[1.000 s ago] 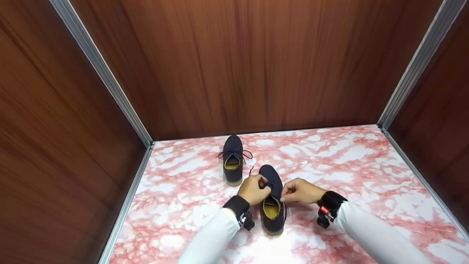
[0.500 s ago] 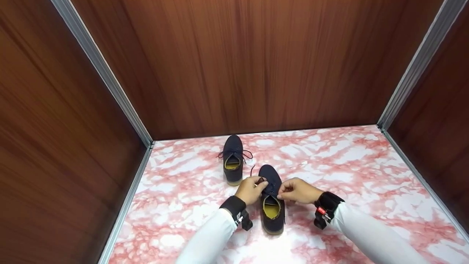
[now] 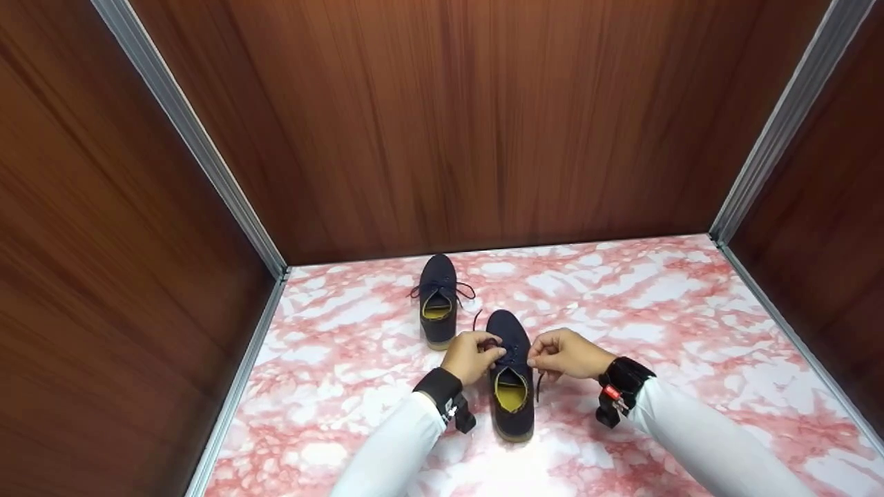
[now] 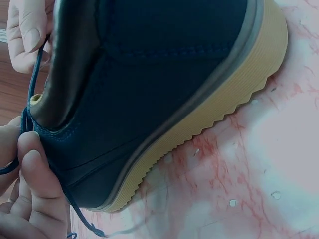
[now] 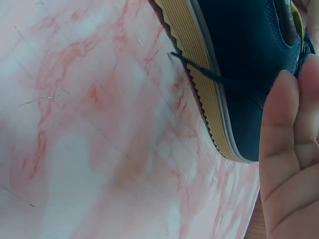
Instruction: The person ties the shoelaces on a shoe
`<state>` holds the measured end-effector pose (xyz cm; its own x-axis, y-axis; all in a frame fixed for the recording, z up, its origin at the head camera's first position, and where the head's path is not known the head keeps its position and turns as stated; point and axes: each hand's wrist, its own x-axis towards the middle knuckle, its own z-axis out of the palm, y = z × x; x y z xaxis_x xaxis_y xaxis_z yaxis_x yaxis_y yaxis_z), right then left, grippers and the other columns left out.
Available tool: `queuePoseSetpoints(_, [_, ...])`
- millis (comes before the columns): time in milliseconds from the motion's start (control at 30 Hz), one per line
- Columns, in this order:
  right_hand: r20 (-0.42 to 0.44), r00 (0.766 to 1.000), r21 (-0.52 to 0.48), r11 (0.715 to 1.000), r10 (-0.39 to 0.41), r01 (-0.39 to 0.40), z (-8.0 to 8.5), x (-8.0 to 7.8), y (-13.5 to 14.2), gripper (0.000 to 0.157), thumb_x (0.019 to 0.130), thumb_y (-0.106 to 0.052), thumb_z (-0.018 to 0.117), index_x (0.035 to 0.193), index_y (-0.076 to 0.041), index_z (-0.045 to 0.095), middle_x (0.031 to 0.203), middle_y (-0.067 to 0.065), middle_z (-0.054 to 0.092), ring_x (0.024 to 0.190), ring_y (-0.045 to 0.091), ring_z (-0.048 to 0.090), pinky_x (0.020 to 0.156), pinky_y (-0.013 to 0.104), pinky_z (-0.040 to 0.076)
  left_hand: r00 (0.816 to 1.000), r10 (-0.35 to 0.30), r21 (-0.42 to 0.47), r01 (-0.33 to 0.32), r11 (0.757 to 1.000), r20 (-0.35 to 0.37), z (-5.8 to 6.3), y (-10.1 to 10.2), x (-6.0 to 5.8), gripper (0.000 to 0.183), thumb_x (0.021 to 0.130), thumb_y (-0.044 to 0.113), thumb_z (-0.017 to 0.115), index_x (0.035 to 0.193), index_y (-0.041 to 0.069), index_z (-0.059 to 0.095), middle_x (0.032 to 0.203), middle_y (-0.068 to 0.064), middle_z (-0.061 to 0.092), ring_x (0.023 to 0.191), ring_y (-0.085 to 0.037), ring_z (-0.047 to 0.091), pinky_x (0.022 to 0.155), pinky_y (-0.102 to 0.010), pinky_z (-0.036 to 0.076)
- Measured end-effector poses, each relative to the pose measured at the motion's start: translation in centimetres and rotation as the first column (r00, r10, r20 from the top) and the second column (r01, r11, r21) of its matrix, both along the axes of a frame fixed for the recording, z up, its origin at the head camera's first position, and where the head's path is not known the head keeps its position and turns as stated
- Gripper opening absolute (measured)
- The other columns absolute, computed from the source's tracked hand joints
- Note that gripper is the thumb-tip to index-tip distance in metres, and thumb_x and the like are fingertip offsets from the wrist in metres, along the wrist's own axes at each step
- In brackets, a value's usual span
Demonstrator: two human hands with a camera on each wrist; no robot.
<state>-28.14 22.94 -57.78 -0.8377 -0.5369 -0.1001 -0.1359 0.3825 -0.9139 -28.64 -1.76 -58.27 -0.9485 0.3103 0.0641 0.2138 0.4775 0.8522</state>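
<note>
A dark navy lace-up shoe [image 3: 512, 422] with a yellow lining stands on the table, its toe pointing away. My left hand [image 3: 469, 357] is at the left of its lacing and pinches a dark shoelace [image 4: 35, 74] between thumb and finger. At the right side of the lacing, my right hand [image 3: 570, 353] pinches another stretch of the lace, whose loose end [image 5: 209, 74] hangs past the tan ribbed sole. In the left wrist view the lace runs taut from the right fingers [image 4: 31, 37] to the left fingers at the eyelets. Fingers partly hide the crossing of the laces.
A matching shoe [image 3: 439, 273], its lace tied in a bow, stands farther back and to the left. Brown wood-look panels [image 3: 483, 124] with grey metal corner rails [image 3: 200, 152] surround the red-and-white marbled tabletop [image 3: 656, 297].
My right hand moved in over the shoe's right side, then drew slightly back to the right, the lace end hanging below it. My left hand shifted slightly left. Both shoes stayed put.
</note>
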Motion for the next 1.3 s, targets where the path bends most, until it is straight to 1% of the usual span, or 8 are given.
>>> queuePoseSetpoints(267, [-0.098, 0.995, 0.063, 0.998, 0.018, -0.012, 0.1, 0.1, 0.4, 0.013, 0.092, -0.020, 0.080, 0.093, -0.007, 0.080, 0.070, -0.008, 0.068, 0.050, 0.001, 0.052, 0.046, 0.016, 0.044, 1.000, -0.019, 0.006, 0.019, 1.000, -0.010, 0.0, -0.1, 0.0, 0.019, 0.094, 0.011, 0.077, 0.110, 0.001, 0.078, 0.079, -0.008, 0.074, 0.058, -0.001, 0.057, 0.053, -0.014, 0.047])
queuePoseSetpoints(400, [-0.108, 0.994, 0.096, 0.995, 0.016, -0.006, 0.1, 0.0, 0.4, 0.012, 0.091, -0.022, 0.082, 0.089, -0.009, 0.081, 0.063, -0.011, 0.062, 0.048, -0.001, 0.048, 0.044, 0.015, 0.039, 1.000, -0.027, 0.003, 0.027, 1.000, -0.003, 0.1, -0.1, 0.0, 0.019, 0.094, 0.010, 0.076, 0.111, 0.001, 0.078, 0.079, -0.007, 0.074, 0.058, 0.000, 0.057, 0.053, -0.014, 0.046])
queuePoseSetpoints(500, [-0.136, 0.990, 0.112, 0.994, 0.033, -0.017, 0.1, -0.1, 0.3, 0.011, 0.091, -0.021, 0.082, 0.089, -0.011, 0.081, 0.063, -0.006, 0.063, 0.051, -0.001, 0.050, 0.047, 0.015, 0.040, 0.999, -0.036, 0.007, 0.036, 0.999, 0.007, 0.1, -0.3, 0.0, 0.019, 0.094, 0.009, 0.076, 0.110, 0.001, 0.077, 0.075, -0.003, 0.070, 0.055, 0.000, 0.056, 0.050, -0.015, 0.044])
queuePoseSetpoints(667, [-0.177, 0.983, 0.103, 0.994, 0.059, -0.041, 0.1, -0.4, 0.2, 0.009, 0.092, -0.017, 0.080, 0.089, -0.009, 0.080, 0.076, 0.021, 0.073, 0.061, -0.003, 0.057, 0.057, 0.015, 0.044, 0.999, -0.045, 0.024, 0.045, 0.999, 0.022, 0.1, -0.4, -0.1, 0.017, 0.093, 0.007, 0.076, 0.109, 0.001, 0.077, 0.074, 0.004, 0.063, 0.054, -0.001, 0.054, 0.049, -0.016, 0.044])
queuePoseSetpoints(800, [-0.186, 0.981, 0.100, 0.994, 0.051, -0.033, 0.1, -0.5, 0.0, 0.009, 0.092, -0.016, 0.080, 0.089, -0.008, 0.078, 0.080, 0.018, 0.075, 0.065, -0.002, 0.060, 0.061, 0.016, 0.047, 0.999, -0.039, 0.035, 0.039, 0.999, 0.010, 0.1, -0.3, -0.2, 0.017, 0.091, 0.003, 0.075, 0.108, 0.000, 0.077, 0.077, 0.005, 0.061, 0.057, 0.000, 0.054, 0.054, -0.014, 0.045])
queuePoseSetpoints(1033, [-0.236, 0.970, 0.068, 0.995, -0.053, 0.071, 0.1, -0.6, -1.0, 0.011, 0.091, -0.016, 0.080, 0.085, -0.008, 0.076, 0.072, -0.005, 0.067, 0.065, -0.002, 0.056, 0.061, 0.016, 0.045, 0.997, -0.031, 0.175, 0.018, 0.984, 0.072, -0.2, -0.3, -0.3, 0.016, 0.090, -0.001, 0.072, 0.106, -0.005, 0.072, 0.077, 0.004, 0.060, 0.061, -0.002, 0.057, 0.054, -0.014, 0.046])
queuePoseSetpoints(1167, [-0.268, 0.957, 0.061, 0.989, -0.112, 0.133, -0.3, -0.7, -1.8, 0.014, 0.091, -0.018, 0.080, 0.082, -0.010, 0.075, 0.070, -0.006, 0.065, 0.063, -0.002, 0.055, 0.060, 0.016, 0.044, 0.991, -0.010, 0.241, -0.022, 0.970, 0.132, -0.3, -0.4, -0.1, 0.014, 0.090, -0.002, 0.073, 0.100, -0.005, 0.064, 0.076, 0.003, 0.059, 0.059, -0.006, 0.059, 0.049, -0.016, 0.046])
queuePoseSetpoints(1300, [-0.284, 0.947, 0.076, 0.981, -0.149, 0.178, -0.5, -0.8, -2.4, 0.019, 0.091, -0.022, 0.081, 0.077, -0.012, 0.074, 0.070, -0.004, 0.069, 0.063, 0.000, 0.055, 0.060, 0.017, 0.044, 0.993, 0.008, 0.247, -0.038, 0.968, 0.118, -0.3, -0.5, 0.0, 0.016, 0.088, -0.001, 0.074, 0.095, -0.004, 0.061, 0.080, 0.004, 0.058, 0.065, -0.005, 0.058, 0.055, -0.015, 0.048])
